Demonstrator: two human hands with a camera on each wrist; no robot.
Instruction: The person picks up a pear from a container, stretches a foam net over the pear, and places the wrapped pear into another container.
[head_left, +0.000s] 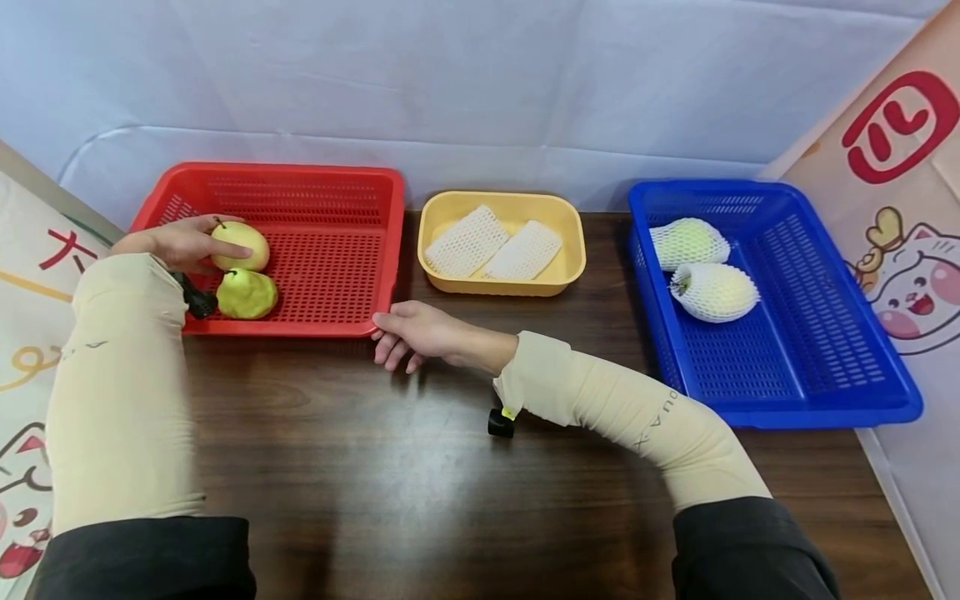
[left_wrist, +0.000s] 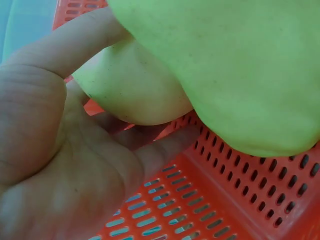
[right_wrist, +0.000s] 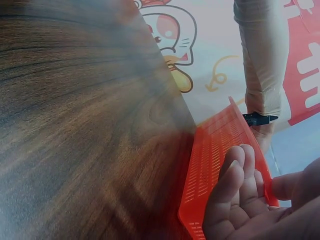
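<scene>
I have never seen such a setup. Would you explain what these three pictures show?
There is no machine, only a person's left hand and right hand. The wide picture comes from the head, the others from each wrist. On the table are a red basket, a yellow tray with two nets, and a blue basket with two netted fruits. The left hand holds a yellow fruit beside a green fruit in the red basket; the right hand grips that basket's corner.
</scene>
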